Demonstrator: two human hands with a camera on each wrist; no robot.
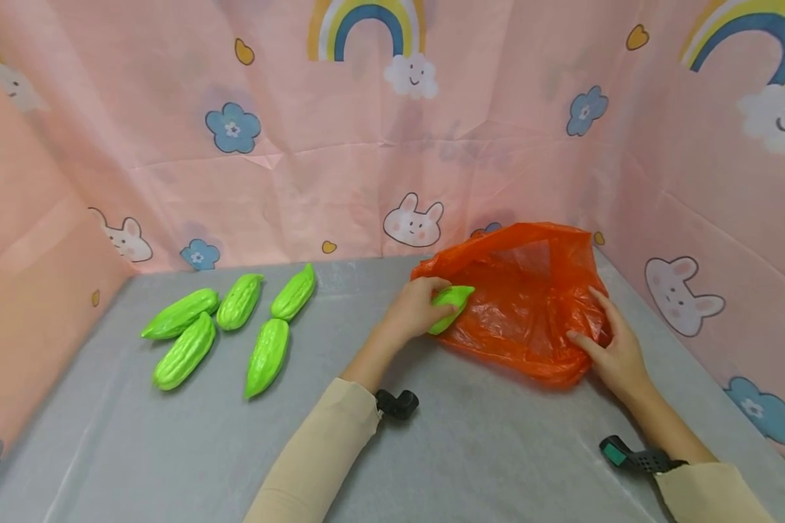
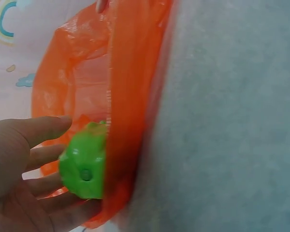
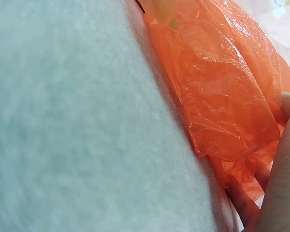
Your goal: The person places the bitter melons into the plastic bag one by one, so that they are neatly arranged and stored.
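A bright green ridged bitter melon (image 1: pixel 456 305) is held in my left hand (image 1: pixel 415 312) at the left side of the opening of an orange plastic bag (image 1: pixel 520 330). In the left wrist view, the fingers lie around the bitter melon (image 2: pixel 82 162), the thumb stands slightly off it, and the bag's edge hides its far part. My right hand (image 1: pixel 618 356) grips the bag's right side, with the thumb on the near face and the other fingers partly hidden. The right wrist view shows fingers behind the crumpled plastic bag (image 3: pixel 222 96).
Several more bitter melons (image 1: pixel 184 352) lie on the left part of the grey table (image 1: pixel 366 465). Pink patterned cloth (image 1: pixel 340 181) walls the table at the back and on both sides. Each wrist wears a black strap (image 1: pixel 647 459).
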